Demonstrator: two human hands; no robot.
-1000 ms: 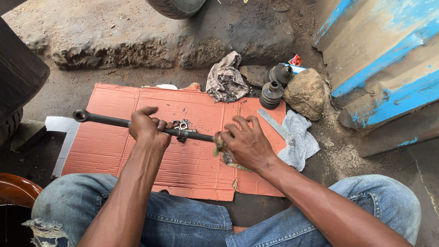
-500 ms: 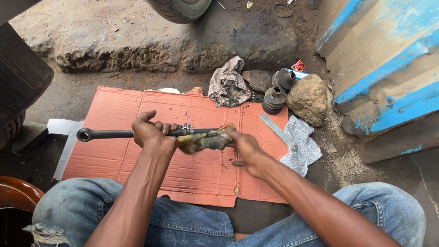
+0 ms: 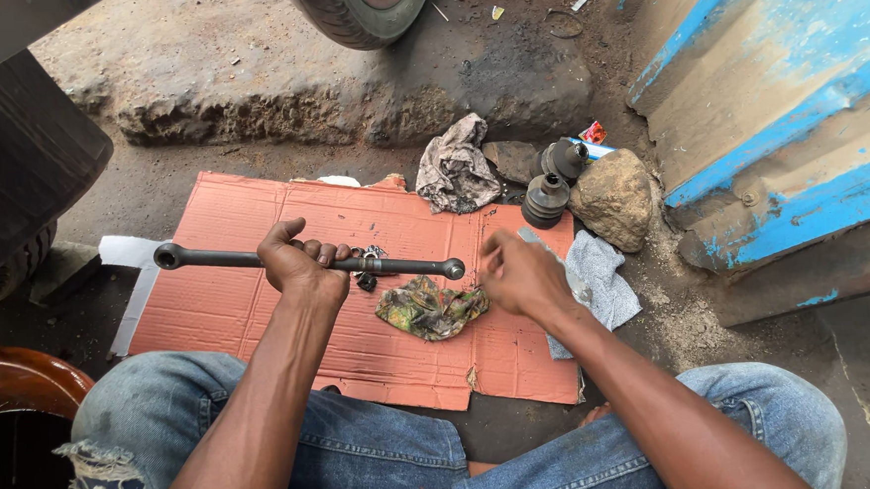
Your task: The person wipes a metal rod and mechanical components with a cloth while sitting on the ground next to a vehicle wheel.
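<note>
My left hand (image 3: 300,261) grips a long dark metal rod (image 3: 411,268) around its middle and holds it level above a reddish cardboard sheet (image 3: 220,310). The rod has a ring eye at its left end and a rounded tip at its right end. A greasy patterned rag (image 3: 428,307) lies on the cardboard just below the rod's right end. My right hand (image 3: 523,275) hovers to the right of the rod's tip, fingers loosely apart, holding nothing. Small metal rings (image 3: 366,253) sit by my left hand.
Two black rubber boots (image 3: 554,181) stand beside a rock (image 3: 612,197) at the cardboard's far right. A crumpled grey cloth (image 3: 454,166) and a pale cloth (image 3: 598,271) lie nearby. A tyre (image 3: 361,5) is at the top, a blue metal body (image 3: 774,88) to the right.
My right hand held the patterned rag around the rod's right end. It has let the rag drop onto the cardboard and moved off to the right. The rod's end is bare.
</note>
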